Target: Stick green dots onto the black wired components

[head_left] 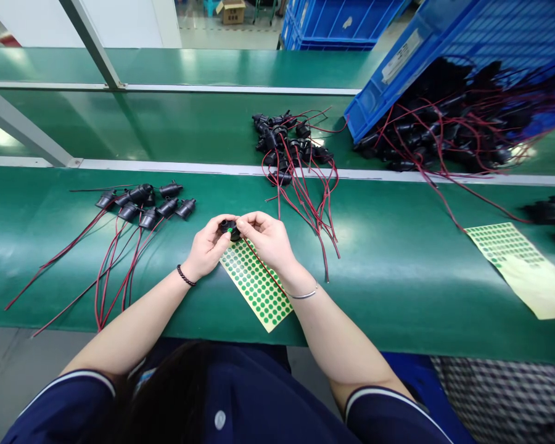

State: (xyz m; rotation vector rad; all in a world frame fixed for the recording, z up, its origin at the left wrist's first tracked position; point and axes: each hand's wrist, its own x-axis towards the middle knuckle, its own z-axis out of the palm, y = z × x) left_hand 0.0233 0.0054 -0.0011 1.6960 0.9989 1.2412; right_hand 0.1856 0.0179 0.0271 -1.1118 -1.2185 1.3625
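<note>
Your left hand [208, 245] and right hand [264, 237] meet just above the sticker sheet [255, 283], both grasping one small black connector [232, 229] between the fingertips; a green dot sticker [230, 230] sits on it. Press the dot flat and centred, and keep the part steady. To your left, a row of connectors with red and black wires [145, 203] lies on the green surface [388, 271]. Farther away lies a loose pile of connectors [287, 145], then the tipped blue crate [448, 55].

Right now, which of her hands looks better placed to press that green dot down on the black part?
Probably the right hand: its fingertips sit over the green dot, while the left hand grips the black part from the side, above the sticker sheet.
</note>
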